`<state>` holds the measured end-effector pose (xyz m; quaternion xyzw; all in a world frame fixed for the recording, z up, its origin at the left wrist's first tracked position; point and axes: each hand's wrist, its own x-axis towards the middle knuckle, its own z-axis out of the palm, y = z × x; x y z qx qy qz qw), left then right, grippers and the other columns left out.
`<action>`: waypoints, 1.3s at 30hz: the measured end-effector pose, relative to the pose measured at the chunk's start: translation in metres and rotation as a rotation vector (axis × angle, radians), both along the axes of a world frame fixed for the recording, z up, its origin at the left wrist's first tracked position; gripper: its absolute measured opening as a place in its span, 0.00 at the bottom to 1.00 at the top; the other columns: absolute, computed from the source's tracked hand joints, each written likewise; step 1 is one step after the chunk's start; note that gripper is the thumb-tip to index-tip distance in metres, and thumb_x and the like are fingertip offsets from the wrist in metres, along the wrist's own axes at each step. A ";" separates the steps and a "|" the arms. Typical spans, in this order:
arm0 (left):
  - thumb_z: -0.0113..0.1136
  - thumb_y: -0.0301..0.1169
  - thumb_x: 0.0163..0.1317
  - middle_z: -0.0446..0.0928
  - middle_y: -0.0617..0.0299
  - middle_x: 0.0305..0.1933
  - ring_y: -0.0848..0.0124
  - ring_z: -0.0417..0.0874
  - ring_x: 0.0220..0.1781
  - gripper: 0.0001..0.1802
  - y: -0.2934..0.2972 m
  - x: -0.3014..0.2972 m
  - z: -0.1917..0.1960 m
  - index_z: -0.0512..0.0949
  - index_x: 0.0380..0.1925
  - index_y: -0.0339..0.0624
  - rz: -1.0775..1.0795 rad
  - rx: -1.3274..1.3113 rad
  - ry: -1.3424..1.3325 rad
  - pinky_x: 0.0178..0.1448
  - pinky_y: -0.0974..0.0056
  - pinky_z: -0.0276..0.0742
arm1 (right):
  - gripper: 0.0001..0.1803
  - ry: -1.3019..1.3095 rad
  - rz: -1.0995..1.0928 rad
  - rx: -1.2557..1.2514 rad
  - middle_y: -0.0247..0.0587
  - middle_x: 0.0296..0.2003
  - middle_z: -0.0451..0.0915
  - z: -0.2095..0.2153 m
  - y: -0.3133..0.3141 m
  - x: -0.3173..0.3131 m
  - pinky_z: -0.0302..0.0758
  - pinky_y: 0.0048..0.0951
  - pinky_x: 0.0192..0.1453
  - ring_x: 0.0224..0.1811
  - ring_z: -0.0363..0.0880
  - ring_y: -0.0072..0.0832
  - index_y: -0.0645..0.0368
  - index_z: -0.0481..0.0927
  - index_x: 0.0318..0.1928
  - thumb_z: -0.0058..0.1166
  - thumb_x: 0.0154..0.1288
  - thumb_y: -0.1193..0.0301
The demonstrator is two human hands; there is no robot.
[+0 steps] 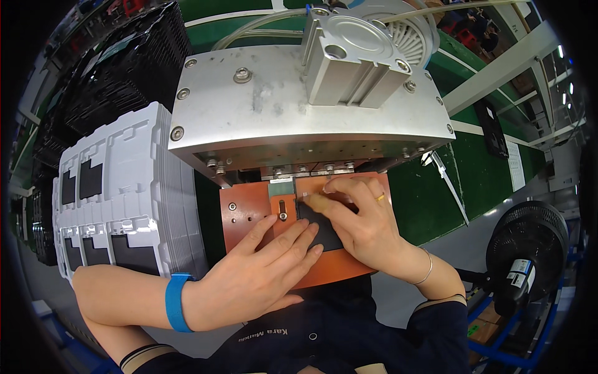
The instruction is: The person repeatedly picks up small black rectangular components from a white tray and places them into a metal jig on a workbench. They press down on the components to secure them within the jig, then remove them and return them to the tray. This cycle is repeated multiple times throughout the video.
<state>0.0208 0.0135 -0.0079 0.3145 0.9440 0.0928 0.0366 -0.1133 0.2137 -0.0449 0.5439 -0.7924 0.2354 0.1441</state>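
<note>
While both bare hands worked close together at the centre of the view, a flat black sheet (329,234) lay beneath their fingers on an orange plate (342,265), just in front of a large silver metal block (249,109). The left hand (249,271) was laid out flat, palm down, its fingers extended; its index fingertip was near a screw in a slotted orange piece (282,212), and the next fingertips reached the sheet's left side. The right hand (367,218) was bent over the sheet, fingers curled and tips pointing down at its upper part; whether they were pinching it or only pressing could not be told. A blue band (179,302) circled the left wrist, and a thin bracelet (428,268) circled the right one.

On top of the silver block stood a squarish metal cylinder housing (355,56), with clear tubing behind it. To the left rose a stack of white trays (143,181), the top one holding black pieces (134,254) in several compartments; a stack of black trays (131,68) stood beyond. To the right, a caliper (445,177) lay on a green surface (414,209), with a dark, flat, long object (491,128) farther off. A round black fan (526,240) stood at the lower right.
</note>
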 end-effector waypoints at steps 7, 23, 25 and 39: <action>0.63 0.57 0.61 0.66 0.46 0.73 0.53 0.65 0.77 0.42 0.000 -0.001 0.001 0.70 0.67 0.40 -0.006 0.015 -0.004 0.76 0.40 0.59 | 0.20 -0.118 -0.030 0.065 0.39 0.49 0.77 0.004 -0.002 0.001 0.74 0.38 0.51 0.47 0.75 0.39 0.52 0.86 0.52 0.64 0.56 0.77; 0.58 0.63 0.63 0.67 0.46 0.73 0.51 0.62 0.78 0.44 -0.009 -0.013 0.000 0.71 0.67 0.38 0.116 0.136 -0.019 0.77 0.39 0.55 | 0.19 -0.295 0.070 -0.011 0.41 0.51 0.82 0.012 0.021 -0.014 0.77 0.38 0.55 0.52 0.78 0.41 0.59 0.86 0.44 0.73 0.52 0.67; 0.59 0.62 0.63 0.67 0.47 0.73 0.52 0.62 0.78 0.44 -0.009 -0.015 -0.001 0.71 0.66 0.37 0.124 0.153 -0.025 0.78 0.40 0.53 | 0.19 -0.307 0.076 -0.020 0.41 0.51 0.83 0.011 0.019 -0.016 0.77 0.38 0.56 0.52 0.78 0.41 0.59 0.86 0.43 0.74 0.52 0.67; 0.57 0.64 0.64 0.65 0.48 0.75 0.49 0.64 0.77 0.43 -0.008 -0.016 0.000 0.72 0.67 0.42 0.114 0.069 -0.062 0.77 0.35 0.54 | 0.18 -0.323 0.070 -0.002 0.41 0.50 0.82 0.010 0.019 -0.015 0.77 0.38 0.55 0.51 0.77 0.41 0.58 0.85 0.41 0.74 0.51 0.66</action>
